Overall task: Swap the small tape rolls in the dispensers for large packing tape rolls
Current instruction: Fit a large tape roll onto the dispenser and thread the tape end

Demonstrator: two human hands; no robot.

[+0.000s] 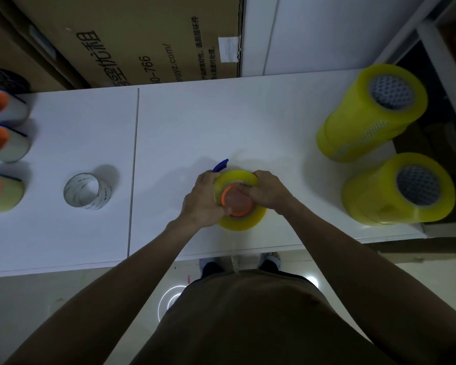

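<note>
Yellow large roll [241,204] going onto orange dispenser [237,200] — left hand [203,201], right hand [267,192] both gripping; three dispensers [0,142] at far left apparently pending.

One head-worn wide-angle camera looks steeply down from above the person's chest. It faces a white table [184,122] near below, with a cardboard box [132,38] behind.

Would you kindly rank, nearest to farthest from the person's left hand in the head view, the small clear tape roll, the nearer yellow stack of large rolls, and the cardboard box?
From the left hand:
1. Small clear tape roll, on its left.
2. Nearer yellow stack, far right.
3. Cardboard box, behind the table.
</note>
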